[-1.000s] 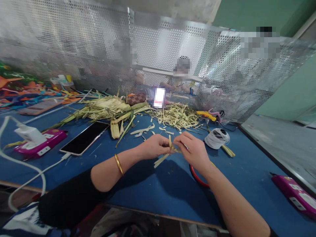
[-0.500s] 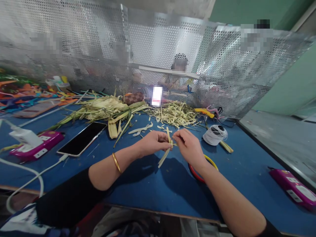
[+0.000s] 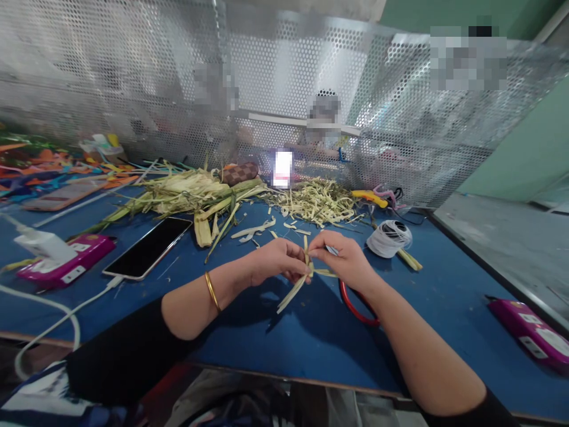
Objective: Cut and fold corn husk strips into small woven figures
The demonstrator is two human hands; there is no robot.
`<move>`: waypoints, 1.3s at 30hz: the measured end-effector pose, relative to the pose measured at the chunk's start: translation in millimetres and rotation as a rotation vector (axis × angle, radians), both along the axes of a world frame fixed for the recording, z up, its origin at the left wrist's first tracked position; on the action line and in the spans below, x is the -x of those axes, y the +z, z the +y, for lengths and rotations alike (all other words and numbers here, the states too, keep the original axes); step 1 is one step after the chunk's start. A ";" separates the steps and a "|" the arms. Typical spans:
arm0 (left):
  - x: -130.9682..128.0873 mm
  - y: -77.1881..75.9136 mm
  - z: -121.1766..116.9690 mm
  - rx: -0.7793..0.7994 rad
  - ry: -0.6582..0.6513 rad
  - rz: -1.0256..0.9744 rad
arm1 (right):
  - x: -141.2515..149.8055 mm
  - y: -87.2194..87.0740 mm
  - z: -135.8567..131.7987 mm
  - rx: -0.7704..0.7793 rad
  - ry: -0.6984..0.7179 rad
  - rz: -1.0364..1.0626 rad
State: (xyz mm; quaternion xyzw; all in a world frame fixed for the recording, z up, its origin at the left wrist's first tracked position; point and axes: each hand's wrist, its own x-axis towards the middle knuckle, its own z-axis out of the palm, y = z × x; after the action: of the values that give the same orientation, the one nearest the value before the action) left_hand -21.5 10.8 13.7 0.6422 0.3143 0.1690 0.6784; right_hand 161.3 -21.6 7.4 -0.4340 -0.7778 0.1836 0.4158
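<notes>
Just above the blue table, my left hand (image 3: 284,261) pinches a small bundle of pale husk strips (image 3: 291,298) between thumb and fingers. Loose ends of the bundle hang down toward me, and one end points sideways to the right. My right hand (image 3: 340,255) is closed, its thumb and forefinger pinching the strip that stands up at the top of the bundle. Beneath my right wrist lies a red loop-shaped handle (image 3: 355,307), partly covered. A bit of grey metal shows beside the right fingers; I cannot tell whether it belongs to that handle.
Farther back lie a heap of husks (image 3: 186,190) and a pile of shredded strips (image 3: 317,201). White string (image 3: 389,239) sits at right, near yellow-handled pliers (image 3: 370,197). A charging phone (image 3: 149,248) and purple power strip (image 3: 66,261) are left, another power strip (image 3: 531,332) right. Perforated metal screen (image 3: 293,71) stands behind.
My right hand has shifted from the bundle's right side up to its upright strip. The bundle has tilted slightly, and a strip end now sticks out to the right.
</notes>
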 end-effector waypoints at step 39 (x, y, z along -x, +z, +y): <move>3.2 5.0 1.1 -0.124 -0.028 -0.167 | -2.1 2.8 -1.2 0.326 -0.028 0.188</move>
State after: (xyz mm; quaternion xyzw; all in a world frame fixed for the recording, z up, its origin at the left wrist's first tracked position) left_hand -24.7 12.0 18.8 0.6711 0.2367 0.2314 0.6634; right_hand 163.4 -22.8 10.2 -0.4871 -0.6894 0.3412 0.4136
